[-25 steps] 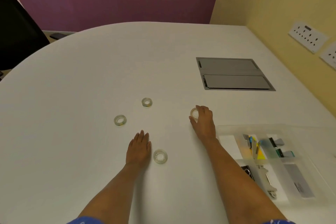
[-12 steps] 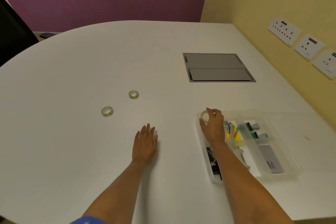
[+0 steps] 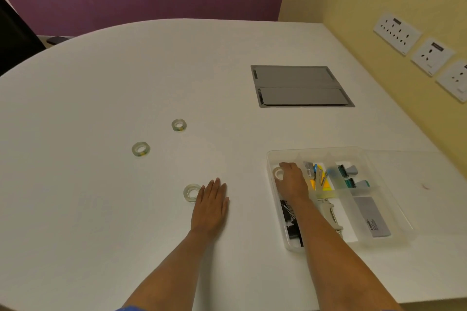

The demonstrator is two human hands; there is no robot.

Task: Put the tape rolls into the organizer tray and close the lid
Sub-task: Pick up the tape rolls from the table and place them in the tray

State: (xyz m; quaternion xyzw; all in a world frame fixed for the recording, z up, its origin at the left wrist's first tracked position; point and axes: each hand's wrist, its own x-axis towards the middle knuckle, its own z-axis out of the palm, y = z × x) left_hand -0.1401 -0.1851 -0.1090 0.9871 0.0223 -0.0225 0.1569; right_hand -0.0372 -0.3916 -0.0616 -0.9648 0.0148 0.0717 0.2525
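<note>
White table (image 3: 151, 83) lies open around right hand (image 3: 293, 180) inside tray (image 3: 271, 159).

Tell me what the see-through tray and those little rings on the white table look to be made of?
The compartmented organizer tray looks like clear, glossy plastic: its contents and the table show through its walls. The small rings seem to be rolls of transparent tape, pale, shiny and translucent; their cores are too small to judge.

A grey card (image 3: 374, 219) in the organizer tray (image 3: 270, 159) bears small print, too blurred to read.
</note>
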